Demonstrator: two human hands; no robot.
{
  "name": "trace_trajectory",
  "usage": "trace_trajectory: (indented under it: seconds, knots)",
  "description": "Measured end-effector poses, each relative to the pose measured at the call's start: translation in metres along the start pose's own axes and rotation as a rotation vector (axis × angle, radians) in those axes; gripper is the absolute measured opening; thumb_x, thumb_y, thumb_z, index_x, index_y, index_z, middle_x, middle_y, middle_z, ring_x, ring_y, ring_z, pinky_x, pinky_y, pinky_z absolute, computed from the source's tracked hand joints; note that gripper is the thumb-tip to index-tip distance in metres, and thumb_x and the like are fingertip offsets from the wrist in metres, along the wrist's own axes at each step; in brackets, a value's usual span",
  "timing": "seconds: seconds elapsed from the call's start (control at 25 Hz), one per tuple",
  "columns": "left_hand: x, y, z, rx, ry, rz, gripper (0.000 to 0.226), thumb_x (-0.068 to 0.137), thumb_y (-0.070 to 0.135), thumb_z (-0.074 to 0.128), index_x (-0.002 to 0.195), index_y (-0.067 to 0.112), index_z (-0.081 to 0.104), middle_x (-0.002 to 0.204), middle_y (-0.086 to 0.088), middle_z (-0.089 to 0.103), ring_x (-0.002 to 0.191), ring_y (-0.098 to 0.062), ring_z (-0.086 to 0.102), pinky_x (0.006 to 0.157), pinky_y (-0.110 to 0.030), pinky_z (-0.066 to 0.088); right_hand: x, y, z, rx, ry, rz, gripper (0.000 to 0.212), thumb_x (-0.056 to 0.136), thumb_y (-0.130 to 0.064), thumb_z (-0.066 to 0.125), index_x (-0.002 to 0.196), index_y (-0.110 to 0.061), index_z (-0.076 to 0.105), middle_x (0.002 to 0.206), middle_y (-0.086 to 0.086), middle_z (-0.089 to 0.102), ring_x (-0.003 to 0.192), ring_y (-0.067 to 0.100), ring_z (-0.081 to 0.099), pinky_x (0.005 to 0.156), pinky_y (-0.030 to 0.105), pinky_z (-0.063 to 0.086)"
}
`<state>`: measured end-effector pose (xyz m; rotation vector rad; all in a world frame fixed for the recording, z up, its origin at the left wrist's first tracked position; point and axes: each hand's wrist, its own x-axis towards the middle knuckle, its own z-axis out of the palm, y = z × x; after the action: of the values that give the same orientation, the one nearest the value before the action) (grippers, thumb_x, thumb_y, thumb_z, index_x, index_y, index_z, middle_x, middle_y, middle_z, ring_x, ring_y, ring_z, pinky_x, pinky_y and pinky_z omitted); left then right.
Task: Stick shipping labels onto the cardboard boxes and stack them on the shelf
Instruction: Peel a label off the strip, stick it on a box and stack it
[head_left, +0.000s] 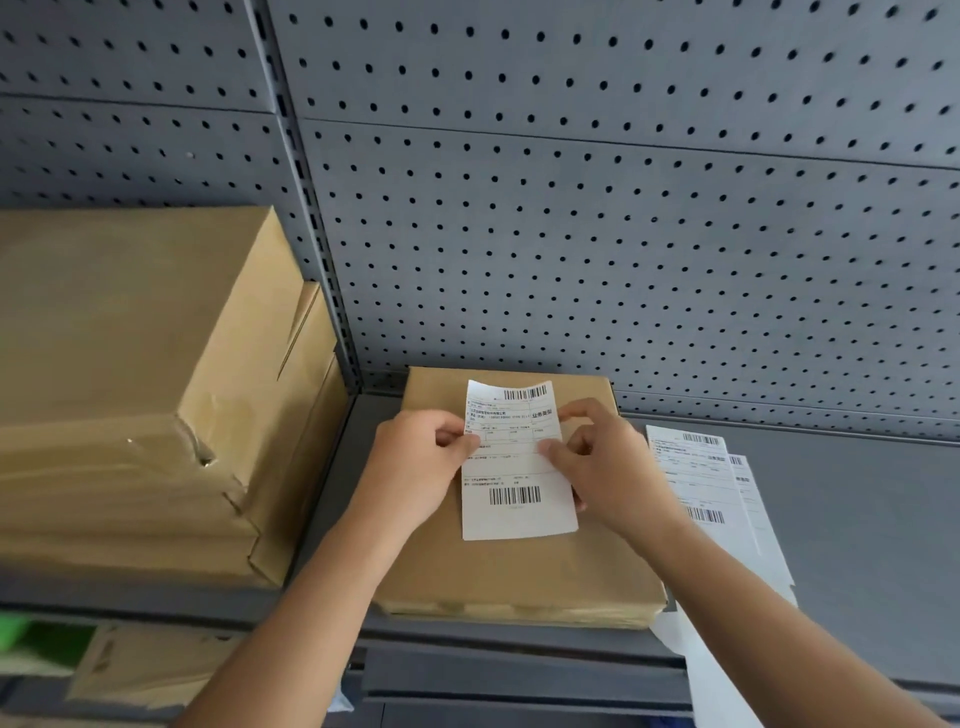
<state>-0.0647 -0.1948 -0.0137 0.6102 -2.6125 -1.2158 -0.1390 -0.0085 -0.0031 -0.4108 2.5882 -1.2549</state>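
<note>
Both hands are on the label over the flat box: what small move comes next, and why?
Probably lay the label flat on the box and smooth it: left hand and right hand pinch its side edges, and its top-left corner curls up, seemingly unstuck.

Fairly bright, even indoor light with only soft shadows. Faint sheen on the taped stack of boxes (130, 415). Wide-angle bending of pegboard (623, 208) lines near the edges. Shipping label (514, 462) small print unreadable; lower-left corner blurred.

One flat box (519, 566); one label (514, 467) over it, two loose labels (693, 473) right of it; stacked boxes (130, 364) left of it, number unclear.
</note>
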Motion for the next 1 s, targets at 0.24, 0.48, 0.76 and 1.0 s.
trace_trajectory:
  seconds: [0.24, 0.48, 0.76, 1.0]
  knots:
    - [0.007, -0.001, 0.003, 0.059, 0.006, 0.001, 0.025, 0.093, 0.031, 0.072, 0.115, 0.02, 0.072, 0.08, 0.017, 0.065, 0.079, -0.001, 0.063, 0.063, -0.015, 0.045, 0.0, 0.001, 0.006, -0.097, 0.022, -0.044, 0.035, 0.093, -0.021, 0.067, 0.122, -0.024, 0.047, 0.062, -0.007, 0.052, 0.05, -0.001, 0.049, 0.046, 0.009, 0.038]
    - [0.01, -0.001, 0.006, 0.149, -0.008, -0.022, 0.03, 0.09, 0.03, 0.074, 0.115, 0.021, 0.06, 0.082, 0.01, 0.065, 0.078, -0.006, 0.062, 0.055, -0.015, 0.039, 0.002, 0.0, 0.01, -0.206, 0.013, -0.064, 0.037, 0.093, -0.021, 0.066, 0.125, -0.022, 0.048, 0.056, -0.009, 0.051, 0.048, 0.003, 0.048, 0.047, 0.02, 0.036]
    - [0.0, -0.001, 0.005, 0.328, 0.012, 0.216, 0.041, 0.097, 0.03, 0.063, 0.136, 0.021, 0.051, 0.124, 0.009, 0.055, 0.111, -0.012, 0.057, 0.085, -0.026, 0.049, -0.002, -0.002, 0.009, -0.589, 0.05, -0.126, 0.037, 0.094, -0.038, 0.058, 0.127, -0.024, 0.051, 0.102, -0.004, 0.064, 0.088, 0.022, 0.063, 0.065, 0.034, 0.052]
    - [0.003, -0.009, 0.014, 0.531, -0.228, 0.442, 0.057, 0.109, 0.036, 0.027, 0.162, 0.019, 0.015, 0.171, 0.004, 0.009, 0.156, -0.009, 0.004, 0.125, -0.027, -0.003, 0.004, 0.002, 0.029, -0.653, 0.025, -0.425, 0.046, 0.1, -0.036, 0.043, 0.144, -0.021, 0.048, 0.151, -0.004, 0.045, 0.143, 0.022, 0.036, 0.108, 0.041, 0.039]
